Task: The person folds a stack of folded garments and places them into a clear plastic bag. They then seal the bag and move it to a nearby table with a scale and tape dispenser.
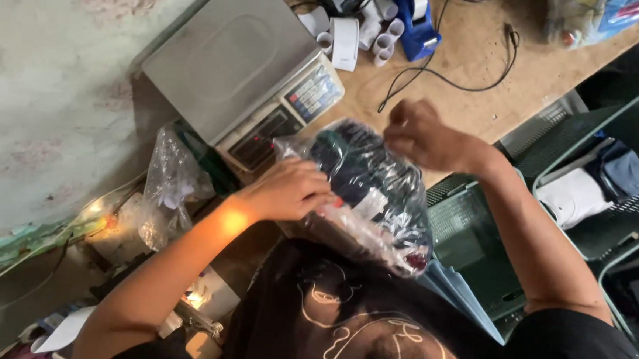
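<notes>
A person in a black printed shirt is holding a clear plastic bag [367, 193] stuffed with dark folded clothing just above the near edge of a wooden tabletop [475, 60], tight against the chest. The clothing is already sitting inside the bag, and the bag's upper end is being gathered; whether it is sealed yet cannot be told, since the plastic there is blurred. The left hand [289, 191] is curling around the bag's near side, fingers closed on the plastic and steadying the bundle from below. The right hand [422, 138] is pinching the bag's top edge, fingers drawn together in a loose fist around the film. A grey weighing scale [230, 63] with a flat metal pan and a keypad is standing empty on the tabletop just beyond the bag, toward the left edge, so the bundle is not resting on it. Small paper rolls [365, 31] and a blue tape dispenser [416, 19] are lying at the far edge, with a black cable [451, 80] trailing across the wood. Off the right edge, green plastic crates [615, 183] are holding more folded white and blue garments. A second crumpled clear bag [171, 185] is slumping below the scale at the left.
</notes>
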